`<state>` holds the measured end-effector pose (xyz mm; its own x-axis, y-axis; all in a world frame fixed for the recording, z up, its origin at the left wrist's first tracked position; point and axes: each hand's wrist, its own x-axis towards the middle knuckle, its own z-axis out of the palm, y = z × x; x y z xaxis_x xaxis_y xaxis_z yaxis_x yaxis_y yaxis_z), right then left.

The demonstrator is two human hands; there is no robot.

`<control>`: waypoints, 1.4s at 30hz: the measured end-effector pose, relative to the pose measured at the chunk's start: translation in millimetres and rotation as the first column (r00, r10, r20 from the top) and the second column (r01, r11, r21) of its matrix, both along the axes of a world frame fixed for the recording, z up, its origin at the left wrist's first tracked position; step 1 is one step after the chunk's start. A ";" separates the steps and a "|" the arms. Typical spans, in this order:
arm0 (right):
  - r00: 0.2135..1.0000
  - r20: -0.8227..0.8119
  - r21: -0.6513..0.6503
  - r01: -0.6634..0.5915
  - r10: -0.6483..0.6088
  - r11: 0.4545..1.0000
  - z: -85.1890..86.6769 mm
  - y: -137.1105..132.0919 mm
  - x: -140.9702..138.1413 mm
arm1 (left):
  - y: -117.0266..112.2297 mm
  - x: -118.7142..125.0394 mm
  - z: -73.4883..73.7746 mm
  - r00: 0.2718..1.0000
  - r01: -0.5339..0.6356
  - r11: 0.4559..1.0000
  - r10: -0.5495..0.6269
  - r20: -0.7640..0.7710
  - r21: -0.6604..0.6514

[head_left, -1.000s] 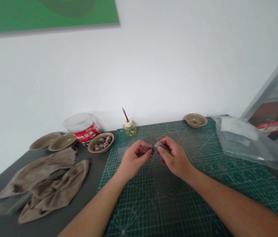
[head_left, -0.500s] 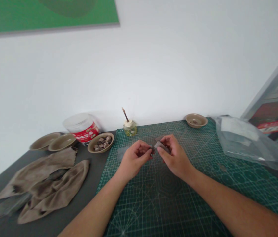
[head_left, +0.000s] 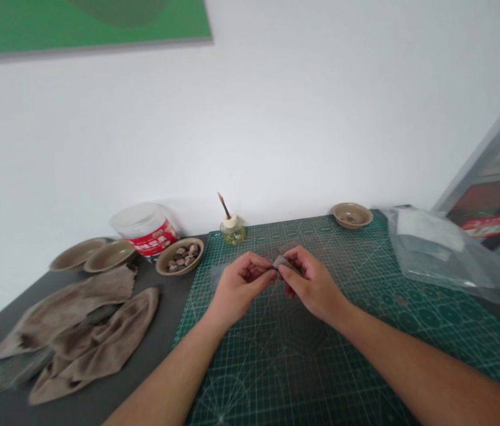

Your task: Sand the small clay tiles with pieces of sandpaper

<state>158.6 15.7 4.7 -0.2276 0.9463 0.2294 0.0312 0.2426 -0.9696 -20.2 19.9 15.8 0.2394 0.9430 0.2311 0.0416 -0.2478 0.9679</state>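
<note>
A small folded grey sheet (head_left: 281,262) is pinched between the fingertips of both hands, above the middle of a green cutting mat (head_left: 303,349). My left hand (head_left: 241,287) grips its left end with curled fingers. My right hand (head_left: 309,281) closes on its right side, thumb on top. My fingers hide most of the sheet, so its material and whatever it wraps cannot be seen.
Beyond the mat stand a bowl of small brown pieces (head_left: 179,257), a glass bottle holding a brush (head_left: 232,231), and a tan dish (head_left: 352,215). Two tan dishes (head_left: 108,256), a red-labelled tub (head_left: 147,229), brown cloths (head_left: 94,331) and a plastic bag (head_left: 449,257) flank it.
My hands have drawn closer together around the grey sheet, and my right fingers have come down over it. The whole view has shifted slightly.
</note>
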 end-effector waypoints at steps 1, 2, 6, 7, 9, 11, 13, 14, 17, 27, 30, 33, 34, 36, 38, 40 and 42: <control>1.000 -0.003 -0.005 0.006 -0.006 1.000 -0.1 0.0 -0.3 | 0.4 -0.5 -0.6 1.000 0.004 1.000 -0.004 -0.007 0.011; 1.000 -0.006 -0.008 0.013 -0.013 1.000 -0.1 -0.1 -0.7 | 0.7 -1.0 -0.9 1.000 0.011 1.000 -0.010 -0.018 0.021; 1.000 -0.016 -0.017 0.020 -0.020 1.000 -0.4 -0.3 -1.6 | 1.4 -2.6 0.7 0.996 0.017 0.997 -0.010 -0.085 0.075; 1.000 -0.022 -0.021 0.016 -0.017 1.000 -0.5 -0.2 -1.8 | 1.5 -3.0 1.4 0.995 0.016 0.996 -0.006 -0.102 0.092; 0.999 -0.036 -0.030 0.011 -0.012 0.999 -0.9 0.2 -2.0 | 1.6 -3.5 2.5 0.992 0.015 0.993 0.000 -0.127 0.118; 0.999 -0.044 -0.033 0.009 -0.011 0.999 -1.4 0.6 -2.1 | 1.5 -3.5 3.0 0.991 0.013 0.991 0.004 -0.133 0.130; 1.000 -0.026 -0.026 0.014 -0.015 1.000 -2.3 1.1 -1.8 | 1.4 -3.2 3.2 0.991 0.011 0.990 0.007 -0.130 0.137; 1.000 -0.010 -0.019 0.024 -0.025 1.000 -2.8 1.4 -1.3 | 1.4 -3.1 3.3 0.991 0.008 0.990 0.011 -0.130 0.142; 0.993 0.035 0.012 0.108 -0.108 0.994 -5.1 3.3 1.1 | 2.3 -3.3 2.9 0.990 -0.016 0.988 0.037 -0.134 0.154; 0.986 -0.053 -0.001 0.157 -0.157 0.988 -8.0 12.1 3.8 | 4.9 -7.0 -0.2 1.000 0.005 0.999 -0.005 -0.017 0.040; 0.988 -0.110 -0.036 0.105 -0.108 0.994 -6.3 11.1 3.1 | 4.5 -6.3 1.3 1.000 0.018 0.999 -0.018 -0.006 0.038; 0.990 -0.105 -0.049 0.084 -0.088 0.995 -5.4 10.1 3.3 | 4.2 -6.2 2.1 1.000 0.027 0.999 -0.027 -0.006 0.029; 0.992 -0.097 -0.054 0.080 -0.085 0.995 -5.2 10.0 3.5 | 4.1 -6.3 2.2 0.999 0.032 0.999 -0.032 -0.006 0.024; 0.994 -0.080 -0.054 0.065 -0.069 0.996 -4.8 10.1 4.0 | 3.9 -6.4 1.9 0.999 0.041 0.999 -0.041 0.000 0.020; 0.996 -0.070 -0.035 0.057 -0.059 0.998 -4.0 10.2 4.5 | 3.9 -6.1 1.5 0.999 0.051 0.998 -0.051 0.016 0.022; 0.996 -0.065 -0.011 0.062 -0.063 0.998 -3.0 10.1 4.9 | 4.1 -5.1 1.2 0.998 0.055 0.998 -0.055 0.030 0.017; 0.995 -0.057 0.010 0.077 -0.076 0.997 -2.1 9.9 5.4 | 4.5 -3.7 0.9 0.999 0.041 0.999 -0.041 0.034 0.003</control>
<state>164.0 25.6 2.5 -0.1407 0.9575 0.2518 -0.0048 0.2536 -0.9673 -24.0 24.4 16.7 0.2694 0.9320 0.2424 -0.0018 -0.2512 0.9679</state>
